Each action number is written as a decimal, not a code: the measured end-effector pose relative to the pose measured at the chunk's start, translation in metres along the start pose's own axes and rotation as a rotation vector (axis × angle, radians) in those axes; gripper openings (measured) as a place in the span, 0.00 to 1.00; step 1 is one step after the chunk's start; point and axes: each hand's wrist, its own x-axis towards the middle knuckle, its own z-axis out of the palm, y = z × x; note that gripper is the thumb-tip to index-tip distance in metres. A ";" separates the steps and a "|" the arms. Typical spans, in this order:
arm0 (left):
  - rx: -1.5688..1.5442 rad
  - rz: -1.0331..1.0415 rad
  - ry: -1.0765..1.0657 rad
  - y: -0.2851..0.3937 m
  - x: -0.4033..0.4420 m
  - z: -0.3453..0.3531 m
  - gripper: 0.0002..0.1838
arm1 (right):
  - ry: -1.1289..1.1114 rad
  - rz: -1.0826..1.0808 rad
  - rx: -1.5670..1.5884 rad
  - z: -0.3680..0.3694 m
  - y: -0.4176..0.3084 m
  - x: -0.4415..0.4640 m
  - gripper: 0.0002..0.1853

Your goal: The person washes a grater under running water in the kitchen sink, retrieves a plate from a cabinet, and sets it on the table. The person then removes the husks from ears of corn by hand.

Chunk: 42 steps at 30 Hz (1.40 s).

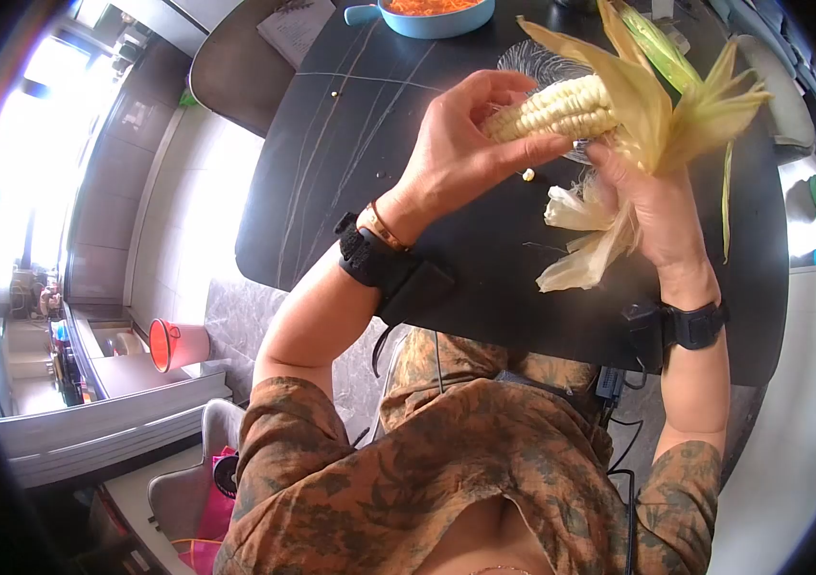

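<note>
An ear of corn [561, 108] with pale kernels is held above the dark table, its husk leaves [652, 101] peeled back and fanning out to the right. My left hand [470, 134] wraps round the bare cob end, thumb along its near side. At the husk end, my right hand [647, 196] grips the base, with its fingers partly hidden behind the leaves. Loose pale husk pieces [585, 240] hang by my right palm. Beneath the cob, a patterned clear glass dish [528, 59] shows in part. A loose kernel [528, 174] lies on the table.
A blue pan [438, 21] with shredded orange food stands at the table's far edge. Another green-husked ear [657, 43] lies at the back right. Small bits dot the black table [331, 182]. Chairs [245, 72] stand around it, and a red bucket [178, 345] sits on the floor at left.
</note>
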 end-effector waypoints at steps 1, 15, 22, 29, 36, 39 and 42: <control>0.014 0.006 0.003 0.001 0.000 0.000 0.29 | 0.027 0.020 0.029 0.001 -0.003 0.000 0.10; 0.122 0.026 -0.060 0.003 0.001 -0.006 0.33 | 0.214 -0.227 0.158 -0.022 -0.006 0.012 0.08; 0.064 0.061 -0.036 0.008 0.002 -0.014 0.38 | 0.176 -0.207 -0.134 -0.017 -0.007 0.008 0.13; -0.596 -0.174 0.112 0.000 0.006 -0.008 0.41 | -0.060 0.089 0.038 -0.001 -0.002 -0.006 0.10; -0.836 -0.427 -0.015 0.001 -0.002 0.006 0.25 | -0.112 0.141 0.236 0.006 0.010 -0.006 0.15; -0.794 -0.401 0.020 0.003 -0.003 0.010 0.24 | -0.069 0.031 0.291 0.018 0.013 -0.009 0.23; -0.670 -0.338 0.036 0.001 -0.006 0.012 0.24 | -0.086 0.031 0.250 0.019 0.013 -0.010 0.23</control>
